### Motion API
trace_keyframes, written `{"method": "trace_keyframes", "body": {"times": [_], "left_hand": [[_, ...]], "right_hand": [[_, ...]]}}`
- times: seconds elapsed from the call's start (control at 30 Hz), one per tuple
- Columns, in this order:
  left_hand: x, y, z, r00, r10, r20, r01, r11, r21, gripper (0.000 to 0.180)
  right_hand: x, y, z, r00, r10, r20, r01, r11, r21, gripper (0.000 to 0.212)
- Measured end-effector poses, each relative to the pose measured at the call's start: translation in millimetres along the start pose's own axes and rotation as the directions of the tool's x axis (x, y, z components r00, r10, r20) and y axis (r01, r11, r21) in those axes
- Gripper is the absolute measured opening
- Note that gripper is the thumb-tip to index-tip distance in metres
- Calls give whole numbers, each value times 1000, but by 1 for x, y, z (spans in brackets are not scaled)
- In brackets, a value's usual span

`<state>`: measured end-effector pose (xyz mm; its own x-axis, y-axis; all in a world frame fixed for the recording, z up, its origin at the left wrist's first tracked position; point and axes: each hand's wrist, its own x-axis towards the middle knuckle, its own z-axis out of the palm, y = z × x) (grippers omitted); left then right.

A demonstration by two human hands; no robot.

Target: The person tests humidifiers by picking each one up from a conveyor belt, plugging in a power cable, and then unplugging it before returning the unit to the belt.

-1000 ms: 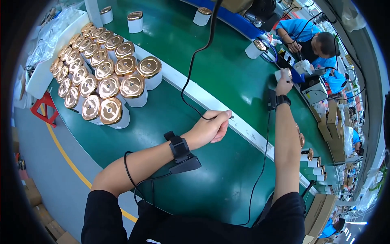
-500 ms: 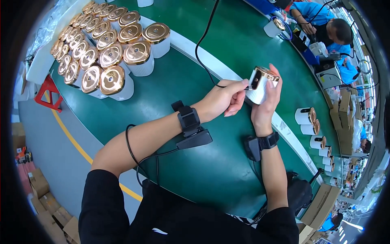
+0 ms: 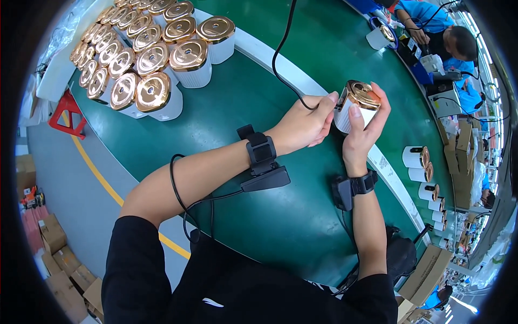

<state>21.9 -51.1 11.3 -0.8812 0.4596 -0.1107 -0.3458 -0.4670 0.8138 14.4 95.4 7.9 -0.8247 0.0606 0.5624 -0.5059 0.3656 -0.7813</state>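
Observation:
A white ribbed device with a shiny gold top [image 3: 360,92] is held up above the green work surface. Around its right side wrap the fingers of my right hand [image 3: 362,135], thumb against the white body. My left hand [image 3: 307,121] is closed in a pinch on the end of a black cable [image 3: 276,59] that hangs down from above. That cable end meets the dark panel on the device's left side; the plug itself is mostly hidden by my fingers. Both wrists carry strapped black units.
Rows of similar gold-topped devices [image 3: 189,56] crowd the far left of the green table [image 3: 243,227]. More devices [image 3: 415,157] line the belt at the right, beyond a white rail [image 3: 391,175]. A red stool [image 3: 67,116] stands left. Co-workers in blue [image 3: 431,24] sit far right.
Both hands have shifted slightly right with the device. It has turned so its gold top faces me more and its dark side panel shows less. My left hand stays at its side with the cable.

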Motion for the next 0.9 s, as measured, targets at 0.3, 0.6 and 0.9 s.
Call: {"method": "trace_keyframes", "body": {"times": [0.3, 0.6, 0.9], "left_hand": [[0, 0, 1, 1000, -18, 3, 18, 1000, 2, 51], [2, 1, 0, 998, -40, 37, 39, 999, 36, 49], [4, 2, 0, 999, -13, 47, 13, 1000, -1, 47]], "right_hand": [[0, -3, 4, 991, 122, 60, -130, 981, 147, 46], [7, -1, -6, 965, 225, 137, -251, 944, 214, 46], [51, 56, -145, 974, -29, -226, -105, 823, -558, 43]]}}
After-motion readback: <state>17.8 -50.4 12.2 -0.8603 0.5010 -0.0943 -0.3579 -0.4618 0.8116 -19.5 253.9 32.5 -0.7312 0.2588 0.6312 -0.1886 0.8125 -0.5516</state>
